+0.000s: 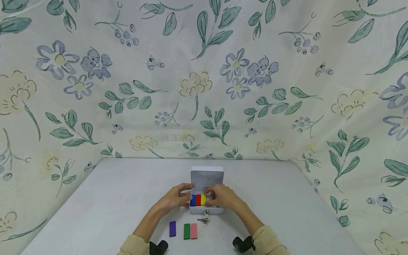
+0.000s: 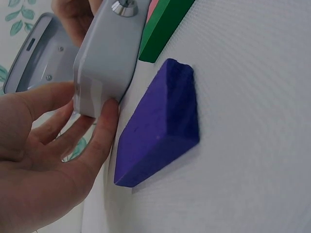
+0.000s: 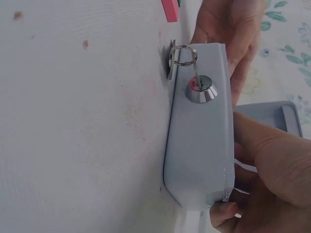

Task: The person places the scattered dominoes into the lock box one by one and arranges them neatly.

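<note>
A grey metal cash box (image 1: 196, 210) has its lid (image 1: 207, 174) raised; blue (image 1: 193, 200), red (image 1: 198, 200) and yellow (image 1: 203, 200) blocks sit side by side inside. My left hand (image 1: 173, 197) holds the box's left side, thumb at the rim and fingers along the outer wall in the left wrist view. Over the right half, my right hand (image 1: 224, 196) reaches in, thumb and index finger at the two ends of the yellow block, seemingly pinching it. In the right wrist view the front wall hides those fingertips. Keys (image 3: 172, 60) hang from the front lock (image 3: 201, 90).
On the white table before the box lie a purple block (image 1: 172, 228) and, touching side by side, a green block (image 1: 186, 231) and a pink block (image 1: 193, 231). A floral cloth (image 1: 197, 127) stands behind and along the table's sides.
</note>
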Motion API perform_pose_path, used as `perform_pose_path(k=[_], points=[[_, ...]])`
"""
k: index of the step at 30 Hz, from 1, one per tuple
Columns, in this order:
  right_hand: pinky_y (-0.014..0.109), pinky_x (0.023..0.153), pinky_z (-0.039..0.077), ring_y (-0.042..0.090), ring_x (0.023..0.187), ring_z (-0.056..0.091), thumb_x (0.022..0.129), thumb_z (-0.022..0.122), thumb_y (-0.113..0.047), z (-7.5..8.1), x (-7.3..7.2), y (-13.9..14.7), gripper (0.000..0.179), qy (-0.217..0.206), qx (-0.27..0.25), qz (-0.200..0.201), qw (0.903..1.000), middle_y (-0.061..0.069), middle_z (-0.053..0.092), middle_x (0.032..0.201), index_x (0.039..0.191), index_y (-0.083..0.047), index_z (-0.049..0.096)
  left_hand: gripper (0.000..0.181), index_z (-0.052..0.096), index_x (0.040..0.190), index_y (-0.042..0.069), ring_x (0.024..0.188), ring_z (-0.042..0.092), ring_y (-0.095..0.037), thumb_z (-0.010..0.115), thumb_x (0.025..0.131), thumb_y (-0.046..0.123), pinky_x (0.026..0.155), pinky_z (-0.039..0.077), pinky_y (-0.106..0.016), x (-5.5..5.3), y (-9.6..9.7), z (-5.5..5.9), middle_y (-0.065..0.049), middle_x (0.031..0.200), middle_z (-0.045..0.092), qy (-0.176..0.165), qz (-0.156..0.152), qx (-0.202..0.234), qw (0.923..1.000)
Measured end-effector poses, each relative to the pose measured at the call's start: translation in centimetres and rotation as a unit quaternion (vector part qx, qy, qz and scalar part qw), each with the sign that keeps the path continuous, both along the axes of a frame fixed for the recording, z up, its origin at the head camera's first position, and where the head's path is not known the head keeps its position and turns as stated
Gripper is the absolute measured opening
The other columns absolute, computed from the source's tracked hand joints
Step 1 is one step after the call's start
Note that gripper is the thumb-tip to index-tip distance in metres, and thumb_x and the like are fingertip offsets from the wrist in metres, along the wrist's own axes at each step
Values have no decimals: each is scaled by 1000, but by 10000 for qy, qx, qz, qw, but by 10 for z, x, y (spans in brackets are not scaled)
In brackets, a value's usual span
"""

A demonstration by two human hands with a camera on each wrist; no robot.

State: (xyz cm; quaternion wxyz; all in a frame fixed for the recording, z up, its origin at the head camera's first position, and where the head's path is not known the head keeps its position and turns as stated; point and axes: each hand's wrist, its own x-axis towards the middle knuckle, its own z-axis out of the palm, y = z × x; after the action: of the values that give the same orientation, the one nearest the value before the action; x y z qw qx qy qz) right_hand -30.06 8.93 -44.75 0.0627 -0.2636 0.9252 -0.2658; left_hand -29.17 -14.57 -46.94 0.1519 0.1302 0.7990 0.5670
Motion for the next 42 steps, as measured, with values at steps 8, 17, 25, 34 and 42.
perform_pose_path(k=[8,17,25,34,42], points=[[17,57,46,6,64,52,85,77,-26,5,3,4,35,60,-162,60,9998,-5,62,73,114,-8,71,50,45,143,6,127,55,-38,59,96,17,94,56,-44,1,-1,1,-20,151,41,20,14,-12,10000],[16,57,46,7,64,52,85,76,-27,14,14,11,36,142,-264,-40,9995,-4,60,74,115,-7,70,51,45,143,8,129,53,-39,61,96,18,97,54,-47,2,0,1,-20,151,41,-25,7,-7,10000],[16,59,46,7,67,52,85,77,-27,20,25,17,37,167,-325,-27,9993,-6,59,75,115,-7,70,51,45,144,9,131,51,-40,60,96,18,98,54,-47,1,0,-1,-20,152,40,-32,-5,-55,10000],[16,59,47,7,65,52,84,77,-30,23,37,21,38,78,-427,48,9990,-7,61,75,114,-8,70,51,45,143,9,126,55,-36,62,95,20,97,54,-48,1,0,-1,-19,152,41,-18,25,-99,9999],[15,58,47,6,64,53,84,77,-31,23,46,18,40,41,-403,81,9991,-8,61,74,116,-8,69,52,45,143,8,129,52,-39,62,95,18,96,55,-47,3,0,3,-20,152,40,-38,73,-129,9999]])
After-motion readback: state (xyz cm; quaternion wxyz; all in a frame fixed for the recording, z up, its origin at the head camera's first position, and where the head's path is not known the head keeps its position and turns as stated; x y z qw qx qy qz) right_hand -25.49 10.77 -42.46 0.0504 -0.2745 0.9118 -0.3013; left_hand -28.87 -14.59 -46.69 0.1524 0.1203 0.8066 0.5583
